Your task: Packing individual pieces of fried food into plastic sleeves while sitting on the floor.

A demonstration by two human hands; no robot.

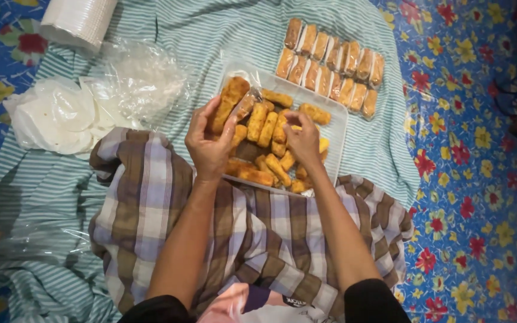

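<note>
1. Up front, a breaded stick [230, 101] in a clear wrapper sits pinched in the left hand [209, 143], raised over the tray [337, 128].
2. Meanwhile the right hand [303, 140] rests on the unwrapped sticks [264, 125] piled in that tray; its grip cannot be told.
3. Beyond lie wrapped sticks [330, 66] in two rows on striped cloth [222, 30].
4. Plastic wrappers [61, 116] lie left.

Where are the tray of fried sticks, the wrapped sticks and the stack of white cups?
tray [341, 122], head view, bare right rim.
wrapped sticks [330, 66], head view, middle of rows.
stack of white cups [79, 21], head view, side.
</note>
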